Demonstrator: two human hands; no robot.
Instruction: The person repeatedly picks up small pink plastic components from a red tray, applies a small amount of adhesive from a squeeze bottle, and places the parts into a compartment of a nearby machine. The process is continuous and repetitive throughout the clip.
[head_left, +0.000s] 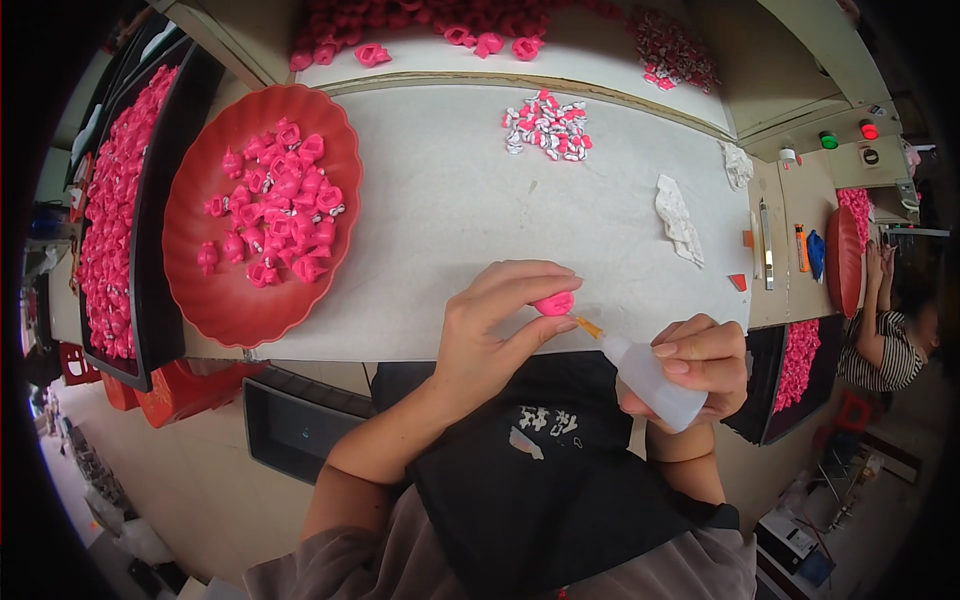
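Pinching pink piece (554,304) between left fingers (527,287), gripping white bottle (657,386) in curled right fingers (704,346). Steady amber nozzle (590,327); squeeze lightly.

Downward head-worn fisheye view

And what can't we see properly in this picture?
All in the head view:
Pink piece: partly hidden by the left hand.
Bottle: partly covered by the right hand.
Shelf heap: cut off by the top edge.
Co-worker's hands: too small to tell what they're doing.
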